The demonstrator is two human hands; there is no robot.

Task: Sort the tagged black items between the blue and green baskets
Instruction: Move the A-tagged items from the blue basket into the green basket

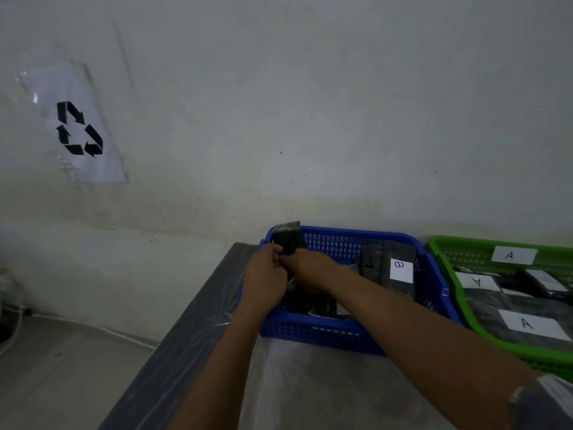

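Observation:
A blue basket (pixel 434 280) stands on the table with black packets inside; one packet (pixel 400 271) leans upright with a white tag marked B. Over the basket's left end, my left hand (pixel 263 277) and my right hand (pixel 310 271) both grip a black packet (pixel 288 237) held upright; its tag is hidden. To the right stands a green basket (pixel 459 299) holding several black packets with white tags marked A (pixel 527 324).
The table (pixel 186 330) is dark with a plastic sheet over it, set against a white wall. Its left edge drops to the floor. A recycling sign (pixel 77 125) is taped on the wall at the left. A white cable (pixel 18 324) runs along the floor.

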